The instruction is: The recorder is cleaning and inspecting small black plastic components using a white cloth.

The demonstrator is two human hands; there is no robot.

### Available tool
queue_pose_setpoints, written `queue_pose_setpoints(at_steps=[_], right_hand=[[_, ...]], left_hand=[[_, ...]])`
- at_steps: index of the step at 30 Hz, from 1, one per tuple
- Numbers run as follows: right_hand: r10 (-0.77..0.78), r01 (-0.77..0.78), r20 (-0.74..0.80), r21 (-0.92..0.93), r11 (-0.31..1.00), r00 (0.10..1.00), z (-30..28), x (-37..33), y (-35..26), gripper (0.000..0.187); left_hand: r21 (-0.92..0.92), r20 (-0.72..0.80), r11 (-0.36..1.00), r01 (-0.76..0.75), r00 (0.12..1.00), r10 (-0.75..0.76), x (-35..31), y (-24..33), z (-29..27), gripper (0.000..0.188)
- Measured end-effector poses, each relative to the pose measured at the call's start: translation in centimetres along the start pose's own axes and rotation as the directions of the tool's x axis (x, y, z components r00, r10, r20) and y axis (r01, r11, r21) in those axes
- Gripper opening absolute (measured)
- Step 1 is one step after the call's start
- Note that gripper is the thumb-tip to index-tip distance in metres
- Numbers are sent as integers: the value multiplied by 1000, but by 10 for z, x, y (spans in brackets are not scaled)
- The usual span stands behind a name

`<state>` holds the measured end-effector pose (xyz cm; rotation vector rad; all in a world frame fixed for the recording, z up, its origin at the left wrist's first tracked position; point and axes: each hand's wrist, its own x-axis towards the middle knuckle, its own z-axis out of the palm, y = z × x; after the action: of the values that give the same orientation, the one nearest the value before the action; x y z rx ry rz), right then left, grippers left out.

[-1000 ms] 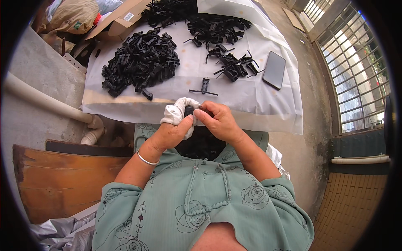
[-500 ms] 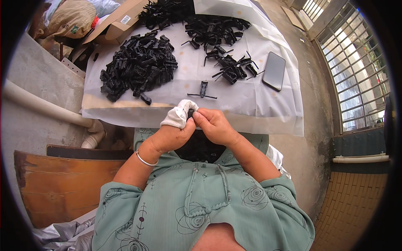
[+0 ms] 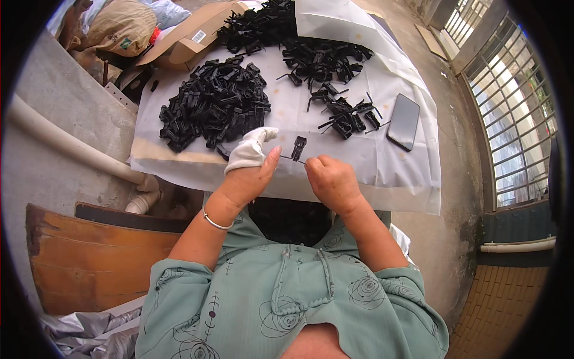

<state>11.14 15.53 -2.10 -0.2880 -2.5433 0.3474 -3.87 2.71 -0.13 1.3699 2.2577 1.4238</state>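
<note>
A black plastic part with a blocky body and thin side arms lies at the near part of the covered table, between my two hands. My right hand is closed in a pinch at the end of its right arm; the fingertips are partly hidden. My left hand wears a white cloth covering over its fingers. Its thumb stands apart from those fingers, close to the end of the part's left arm. No object shows in the left hand. Beyond it rises a heap of black plastic pieces.
Several black parts with thin arms lie scattered right of the heap, with more piled behind. A phone rests at the table's right. An opened cardboard box stands at the far left. White sheeting covers the table.
My hands were together over a small dark piece. They have moved apart and forward to either side of the single part, which has tilted slightly. The whole view has shifted.
</note>
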Motion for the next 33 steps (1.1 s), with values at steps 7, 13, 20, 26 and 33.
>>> queue_pose_setpoints(at_steps=[7,13,20,26,33], right_hand=[[-154,177,-101,281,943,983,-11,5,-18,10],[492,-325,21,776,541,870,-4,2,-25,15],[293,-279,127,775,567,948,-19,3,-16,19],[227,-285,177,697,658,958,-14,4,-22,24],[321,-386,226,667,637,920,5,-5,-20,26]], left_hand=[[-244,331,939,243,931,-154,-5,3,19,21],[-567,479,706,425,867,-136,-10,22,13,28],[-413,259,898,151,965,-44,-14,27,11,29],[-265,78,962,-68,993,91,-23,26,20,28],[27,88,970,-241,967,238,-32,22,27,23]])
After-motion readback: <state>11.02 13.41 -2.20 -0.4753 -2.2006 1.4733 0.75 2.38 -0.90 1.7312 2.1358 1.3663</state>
